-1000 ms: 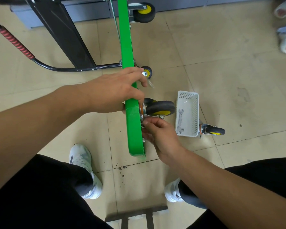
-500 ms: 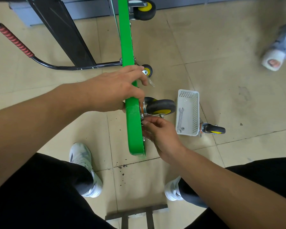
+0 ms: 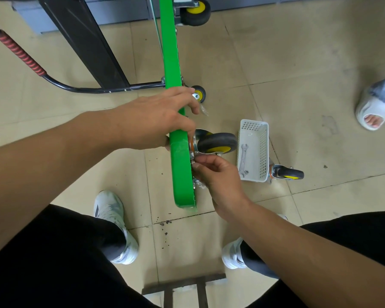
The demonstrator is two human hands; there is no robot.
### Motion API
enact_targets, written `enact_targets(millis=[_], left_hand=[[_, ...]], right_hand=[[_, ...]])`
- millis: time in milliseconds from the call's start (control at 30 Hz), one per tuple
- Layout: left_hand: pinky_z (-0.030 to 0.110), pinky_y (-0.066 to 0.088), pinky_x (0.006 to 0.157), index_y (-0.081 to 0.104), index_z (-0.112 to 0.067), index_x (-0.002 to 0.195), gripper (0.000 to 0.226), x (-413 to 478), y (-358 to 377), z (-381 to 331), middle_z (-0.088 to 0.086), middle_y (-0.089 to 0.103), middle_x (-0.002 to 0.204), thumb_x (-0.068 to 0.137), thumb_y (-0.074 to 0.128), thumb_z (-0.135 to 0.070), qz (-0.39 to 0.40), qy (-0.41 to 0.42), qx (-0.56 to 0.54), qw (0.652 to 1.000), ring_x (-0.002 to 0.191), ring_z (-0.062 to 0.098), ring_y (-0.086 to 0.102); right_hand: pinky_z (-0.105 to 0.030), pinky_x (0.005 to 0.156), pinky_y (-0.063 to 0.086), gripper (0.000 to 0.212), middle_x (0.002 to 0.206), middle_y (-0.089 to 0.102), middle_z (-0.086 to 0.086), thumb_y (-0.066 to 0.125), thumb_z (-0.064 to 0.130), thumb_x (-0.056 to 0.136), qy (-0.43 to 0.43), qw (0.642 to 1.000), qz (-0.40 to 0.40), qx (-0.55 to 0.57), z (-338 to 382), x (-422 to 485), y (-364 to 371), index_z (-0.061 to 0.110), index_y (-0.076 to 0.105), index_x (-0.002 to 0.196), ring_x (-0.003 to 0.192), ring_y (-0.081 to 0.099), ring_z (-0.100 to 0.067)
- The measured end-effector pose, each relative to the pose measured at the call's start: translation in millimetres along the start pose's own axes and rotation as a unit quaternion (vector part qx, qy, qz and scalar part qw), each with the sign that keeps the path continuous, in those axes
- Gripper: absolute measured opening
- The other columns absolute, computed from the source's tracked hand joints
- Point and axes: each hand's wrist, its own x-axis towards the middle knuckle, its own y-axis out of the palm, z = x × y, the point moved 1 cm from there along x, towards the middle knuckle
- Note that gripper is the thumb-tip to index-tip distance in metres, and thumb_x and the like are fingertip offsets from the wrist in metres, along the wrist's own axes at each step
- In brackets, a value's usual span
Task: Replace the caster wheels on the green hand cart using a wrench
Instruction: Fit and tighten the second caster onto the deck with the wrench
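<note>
Left hand (image 3: 156,123) grips cart (image 3: 181,172); right hand (image 3: 218,176) pinches caster (image 3: 217,142).

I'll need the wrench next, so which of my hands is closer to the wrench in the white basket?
Right. Your right hand pinches at the caster plate, near the basket holding the wrench; your left hand grips the green deck farther off.

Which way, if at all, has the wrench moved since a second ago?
No. The wrench lies in the white basket as before, and the basket sits unchanged against the tile joint beside it.
</note>
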Motion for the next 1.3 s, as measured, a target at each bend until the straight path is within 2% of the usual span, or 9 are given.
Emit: enact_targets(millis=[233,467,733,833,1000,1300], left_hand=[[0.06,0.054,0.091,0.066,-0.036,0.103,0.041,0.1,0.8,0.9,-0.001,0.037,0.143,0.071,0.089,-0.024,-0.005,0.006,0.004,1.0,0.151,0.029,0.014],[0.06,0.053,0.092,0.063,-0.038,0.104,0.044,1.1,3.2,2.3,-0.003,0.034,0.144,0.071,0.089,-0.026,0.001,0.006,0.009,1.0,0.152,0.029,0.013],[0.059,0.055,0.09,0.065,-0.036,0.105,0.043,0.0,1.0,0.2,-0.001,0.036,0.144,0.071,0.089,-0.025,-0.006,0.004,0.009,1.0,0.151,0.03,0.015],[0.06,0.054,0.091,0.065,-0.035,0.105,0.043,0.0,0.2,-0.2,0.0,0.038,0.144,0.07,0.089,-0.024,-0.007,0.005,0.007,1.0,0.151,0.03,0.016],[0.06,0.055,0.089,0.066,-0.034,0.105,0.043,-0.6,0.1,-0.4,0.001,0.04,0.143,0.07,0.089,-0.024,-0.013,0.01,0.003,1.0,0.15,0.031,0.017],[0.059,0.055,0.089,0.065,-0.034,0.105,0.043,-0.8,1.4,1.0,-0.001,0.039,0.141,0.071,0.089,-0.023,-0.019,0.016,0.009,1.0,0.15,0.031,0.017]], right_hand=[[-0.049,0.095,0.059,0.013,0.104,0.078,-0.004,0.071,0.011,0.096,-0.008,0.999,0.007,-0.041,2.3,-0.7,-0.9,0.015,0.076,0.107,0.104,0.072,-0.028],[-0.038,0.086,0.063,0.014,0.104,0.078,-0.005,0.07,0.011,0.097,-0.022,0.998,0.012,-0.051,3.8,-0.8,-1.4,0.013,0.076,0.109,0.102,0.073,-0.026],[-0.038,0.083,0.063,0.015,0.101,0.078,-0.006,0.07,0.021,0.098,-0.009,0.998,0.009,-0.054,0.8,-0.8,-1.6,0.011,0.076,0.108,0.097,0.075,-0.027],[-0.036,0.082,0.063,0.013,0.101,0.078,-0.007,0.068,0.017,0.099,0.005,0.999,0.007,-0.044,-1.4,-0.1,-2.4,0.011,0.076,0.108,0.097,0.074,-0.028],[-0.042,0.082,0.064,0.013,0.101,0.077,-0.01,0.065,0.012,0.099,0.029,0.999,-0.005,-0.044,-4.7,1.6,-3.1,0.012,0.077,0.105,0.098,0.073,-0.033],[-0.042,0.084,0.064,0.014,0.108,0.076,-0.01,0.068,0.008,0.098,0.025,0.999,-0.011,0.02,-5.5,1.6,-0.5,0.012,0.074,0.11,0.106,0.072,-0.028]])
